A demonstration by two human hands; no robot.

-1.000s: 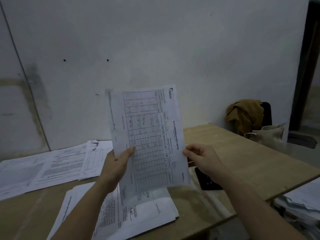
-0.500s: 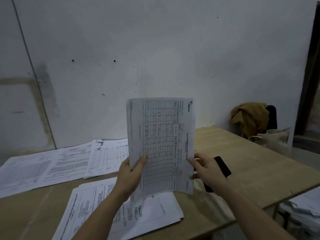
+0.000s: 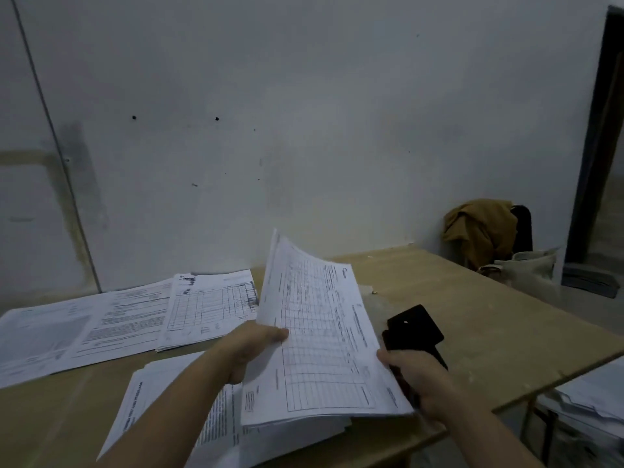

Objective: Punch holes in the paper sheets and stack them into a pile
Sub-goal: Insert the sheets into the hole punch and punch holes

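The black hole punch (image 3: 414, 327) sits on the wooden table (image 3: 489, 332), and all places here are given from it. Just left of it, a printed sheet (image 3: 320, 336) with a ruled grid is held tilted. Its far edge is raised and its near edge is low over the pile (image 3: 182, 413) of sheets, which lies left of the punch and nearer the person. The left hand (image 3: 255, 346) grips the sheet's left edge, thumb on the printed face, fingers hidden behind. The right hand (image 3: 417, 380) curls its fingers on the sheet's right edge, pinching it at the punch's near end; whether it also touches the punch I cannot tell. Far left of the punch, loose papers (image 3: 111, 325) lie spread flat. Beyond the punch to the right stands a cream tote bag (image 3: 530, 273); what it holds cannot be seen. A mustard cloth (image 3: 479, 228) is draped over a dark chair (image 3: 521, 228) behind the bag. Right of the punch, past the table's edge and lower, lies another paper stack (image 3: 587, 400).
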